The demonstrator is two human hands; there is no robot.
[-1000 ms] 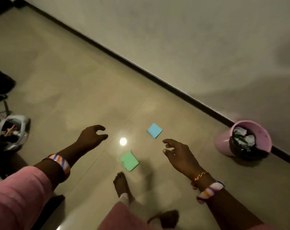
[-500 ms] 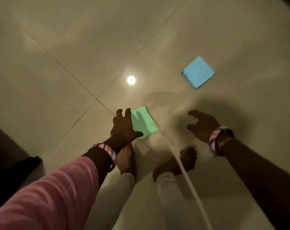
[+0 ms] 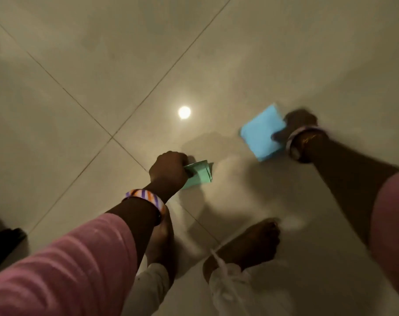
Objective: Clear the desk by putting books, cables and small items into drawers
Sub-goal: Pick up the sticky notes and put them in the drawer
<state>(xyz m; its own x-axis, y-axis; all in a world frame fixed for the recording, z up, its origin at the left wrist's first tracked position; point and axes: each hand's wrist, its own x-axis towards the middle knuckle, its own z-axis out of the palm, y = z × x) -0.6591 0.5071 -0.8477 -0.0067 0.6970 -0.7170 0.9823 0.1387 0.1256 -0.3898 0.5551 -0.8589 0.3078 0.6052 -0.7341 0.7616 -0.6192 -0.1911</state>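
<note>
Green pad (image 3: 199, 173) is in the L hand (image 3: 168, 171), fingers curled round its near edge, pad bent w/ far side sticking out to the right of the fist. Can't tell if it's fully off the floor (image 3: 91, 65) or partly resting. Blue pad (image 3: 261, 133) is in the R hand (image 3: 298, 126), pinched at its right edge; thumb tip overlaps the pad's near-right side. R hand + blue pad are motion-blurred, so exact finger layout not readable. Both hands clamped, one pad each, hands well apart, R farther out than L. Striped bracelet (image 3: 146, 198) on L wrist, pink sleeve (image 3: 68, 270) behind it. R wrist has bangles (image 3: 304, 139), blurred. Floor is beige tile, grout lines crossing left of the L hand, round lamp reflection (image 3: 184, 112) between and beyond the two hands. Two bare feet at bottom: left foot (image 3: 162, 238) mostly hidden under L forearm, right foot (image 3: 255, 242) w/ white trouser cuff (image 3: 228, 279). Dark object (image 3: 4, 242) at left edge, can't ID.
</note>
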